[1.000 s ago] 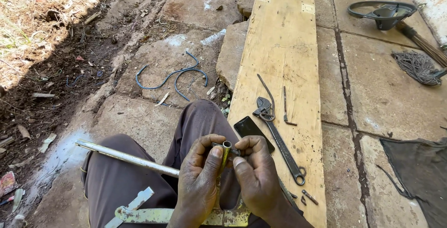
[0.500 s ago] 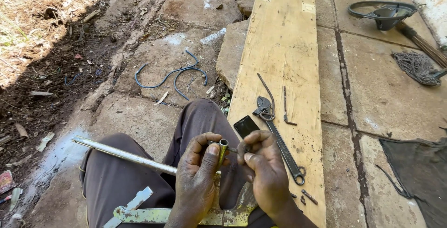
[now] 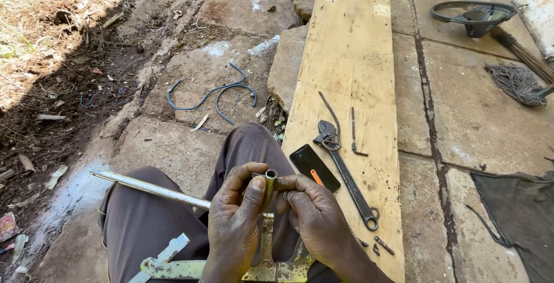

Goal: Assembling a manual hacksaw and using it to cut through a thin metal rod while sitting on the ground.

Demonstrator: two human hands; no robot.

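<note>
Both hands have closed in around the small brass tube (image 3: 269, 180), held upright over the lap. Left hand (image 3: 235, 225) pinches it between thumb and fingers; right hand (image 3: 314, 219) presses a small part against its side, fingers curled. Steady thumbs would likely keep it aligned. Beside them lie the long metal rod (image 3: 147, 186) and the wrench (image 3: 345, 173) on the plank (image 3: 352, 58).

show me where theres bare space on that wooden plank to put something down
The far half of the plank, beyond the wrench and thin rods, is bare. A narrow strip along its right edge, right of the rods, is free too. The near end is crowded: wrench, black phone, small bolts, and both hands, left and right.
</note>
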